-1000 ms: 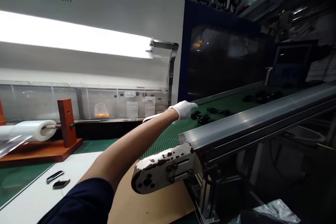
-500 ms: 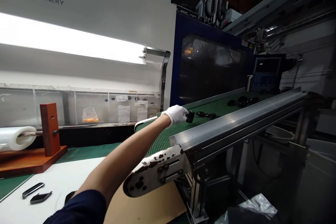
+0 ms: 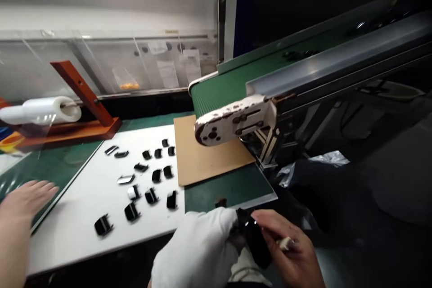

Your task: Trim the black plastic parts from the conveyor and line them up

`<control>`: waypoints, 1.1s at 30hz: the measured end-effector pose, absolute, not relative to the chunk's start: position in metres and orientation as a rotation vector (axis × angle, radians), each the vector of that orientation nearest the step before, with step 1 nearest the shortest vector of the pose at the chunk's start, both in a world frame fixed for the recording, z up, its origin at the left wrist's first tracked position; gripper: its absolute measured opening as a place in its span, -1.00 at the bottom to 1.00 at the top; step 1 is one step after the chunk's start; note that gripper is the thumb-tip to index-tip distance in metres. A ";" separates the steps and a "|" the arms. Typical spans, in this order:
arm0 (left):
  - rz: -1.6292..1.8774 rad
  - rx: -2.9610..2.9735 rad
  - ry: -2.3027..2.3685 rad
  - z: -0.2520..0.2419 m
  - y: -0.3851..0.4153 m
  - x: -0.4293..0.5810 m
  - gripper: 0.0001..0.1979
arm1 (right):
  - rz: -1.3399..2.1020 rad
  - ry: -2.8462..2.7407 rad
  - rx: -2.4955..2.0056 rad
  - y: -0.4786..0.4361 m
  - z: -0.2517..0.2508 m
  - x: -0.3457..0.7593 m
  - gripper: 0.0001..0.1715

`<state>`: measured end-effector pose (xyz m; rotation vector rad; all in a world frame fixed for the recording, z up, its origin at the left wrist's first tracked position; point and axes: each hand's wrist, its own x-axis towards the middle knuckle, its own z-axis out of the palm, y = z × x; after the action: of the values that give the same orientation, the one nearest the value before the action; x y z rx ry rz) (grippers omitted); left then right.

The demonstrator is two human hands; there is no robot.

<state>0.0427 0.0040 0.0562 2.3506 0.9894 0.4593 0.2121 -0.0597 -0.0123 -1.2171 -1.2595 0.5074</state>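
In a white glove, my left hand (image 3: 197, 249) is closed around a glossy black plastic part (image 3: 256, 243), held low and close to my body. My bare right hand (image 3: 302, 258) meets the part from the other side, thumb and fingertips against its edge. Between those fingers sticks out the pale end of a slim tool (image 3: 286, 243); its tip is hidden. Several similar black parts (image 3: 131, 211) lie spread over the white sheet (image 3: 74, 234) to the left.
Another person's bare hand (image 3: 29, 195) reaches in at the left. A green conveyor belt (image 3: 232, 83) slopes down over brown cardboard (image 3: 209, 166), with more dark parts higher up. A roll of clear film (image 3: 50, 110) sits on a wooden stand (image 3: 91, 94).
My gloved left hand has come back from the belt with a black part, down to my right hand, now in view. The view has tilted down; another person's hand now shows at left.
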 end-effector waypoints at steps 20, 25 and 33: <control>0.611 2.135 0.913 0.022 -0.001 0.024 -0.73 | 0.934 -0.434 -1.190 -0.067 -0.047 0.195 -0.82; 0.665 1.751 1.054 -0.012 -0.001 -0.016 -0.76 | 1.116 -0.097 -1.066 -0.061 -0.061 0.199 -0.67; 0.721 1.541 0.843 -0.044 -0.015 0.013 -0.12 | 1.174 -0.003 -1.085 -0.064 -0.065 0.187 -0.59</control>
<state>0.0132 -0.0148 -0.0436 1.5413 0.8432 0.7208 0.1868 -0.0644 -0.0649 -1.0853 -0.0029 1.1740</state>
